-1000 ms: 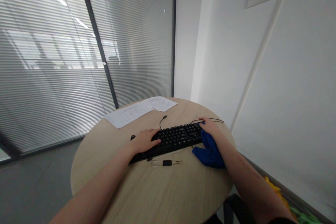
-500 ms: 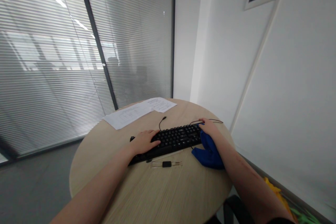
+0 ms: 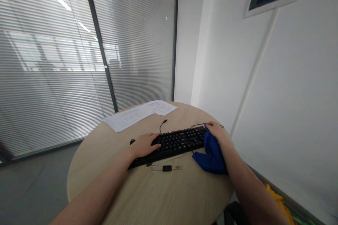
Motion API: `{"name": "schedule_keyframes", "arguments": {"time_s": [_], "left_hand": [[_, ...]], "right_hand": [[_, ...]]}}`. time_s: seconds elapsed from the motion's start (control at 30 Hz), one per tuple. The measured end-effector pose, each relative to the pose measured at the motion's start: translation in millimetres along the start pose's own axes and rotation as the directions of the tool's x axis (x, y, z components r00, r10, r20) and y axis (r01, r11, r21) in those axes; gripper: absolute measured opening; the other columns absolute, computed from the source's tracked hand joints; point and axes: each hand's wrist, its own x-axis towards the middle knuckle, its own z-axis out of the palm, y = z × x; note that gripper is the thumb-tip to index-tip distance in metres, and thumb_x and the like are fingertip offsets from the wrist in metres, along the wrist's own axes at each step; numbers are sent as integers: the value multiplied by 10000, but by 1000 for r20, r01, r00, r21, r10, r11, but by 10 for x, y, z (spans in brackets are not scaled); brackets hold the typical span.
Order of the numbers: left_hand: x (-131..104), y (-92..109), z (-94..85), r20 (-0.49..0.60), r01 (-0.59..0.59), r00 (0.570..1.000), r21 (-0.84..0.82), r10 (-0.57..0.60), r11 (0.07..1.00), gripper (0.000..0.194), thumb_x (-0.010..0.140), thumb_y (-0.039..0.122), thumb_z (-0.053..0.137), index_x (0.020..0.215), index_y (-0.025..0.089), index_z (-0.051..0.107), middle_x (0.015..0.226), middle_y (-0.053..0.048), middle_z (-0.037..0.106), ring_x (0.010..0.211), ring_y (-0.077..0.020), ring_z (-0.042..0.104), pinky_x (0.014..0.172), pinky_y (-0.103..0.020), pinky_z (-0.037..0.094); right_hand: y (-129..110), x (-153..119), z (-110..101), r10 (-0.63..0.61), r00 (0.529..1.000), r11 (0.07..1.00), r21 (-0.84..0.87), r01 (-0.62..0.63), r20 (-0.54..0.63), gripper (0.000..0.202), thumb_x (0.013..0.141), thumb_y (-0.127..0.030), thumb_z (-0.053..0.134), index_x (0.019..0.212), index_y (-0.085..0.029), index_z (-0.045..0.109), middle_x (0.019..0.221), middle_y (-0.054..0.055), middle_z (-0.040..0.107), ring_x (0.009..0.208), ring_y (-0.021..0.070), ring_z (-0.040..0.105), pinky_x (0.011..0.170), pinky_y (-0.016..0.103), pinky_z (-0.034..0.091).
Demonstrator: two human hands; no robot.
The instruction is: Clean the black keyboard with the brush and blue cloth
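Observation:
A black keyboard point(image 3: 182, 140) lies slightly aslant on the round wooden table. My left hand point(image 3: 145, 145) rests over its left end, thumb and fingers spread apart. At the keyboard's right end, my right hand point(image 3: 215, 128) pinches an upper corner of a blue cloth point(image 3: 211, 158). The rest of the cloth hangs down below that hand and lies bunched on the table, against the keyboard's edge. In front of the keyboard sit a small tool with a black grip and thin wire prongs point(image 3: 167, 168) and a thin pale stick point(image 3: 169, 159).
Printed paper sheets point(image 3: 132, 116) lie at the table's far left. A short black cable end point(image 3: 163, 122) sticks up behind the keyboard, and more cable point(image 3: 196, 125) runs behind its right end. A white wall point(image 3: 285, 95) rises close on the right; blinds-covered glass point(image 3: 52, 88) stands at left.
My right hand has moved a little right, off the keyboard's end, drawing the cloth's upper corner with it. My left hand stays on the keyboard. The view has shifted slightly.

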Motion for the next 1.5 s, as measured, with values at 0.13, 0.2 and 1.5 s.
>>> {"name": "schedule_keyframes", "arguments": {"time_s": [0.13,0.2,1.5], "left_hand": [[12,-25,27,-6,0,1000,6,0,1000,642,900,572,447,1432,215,483,1410,-118,564,1266,-305,530,1086,-441,362],[12,-27,28,-6,3,1000,9,-3,1000,647,902,574,444,1431,205,485,1403,-125,568,1261,-308,534,1082,-440,367],[8,-24,22,1,7,1000,8,-7,1000,645,903,574,442,1436,213,478,1407,-120,565,1262,-306,533,1081,-442,368]], "right_hand": [[3,-20,34,6,996,997,77,-13,92,243,855,-339,541,882,-208,743,866,28,758,842,186,692,762,254,505],[-7,-33,52,-2,993,996,85,-8,119,211,831,-325,575,881,-208,743,863,21,758,838,183,691,769,250,506],[-105,-65,105,-21,997,998,-51,25,80,337,811,-225,542,1113,-203,690,1084,67,729,987,187,674,890,262,484]]}}
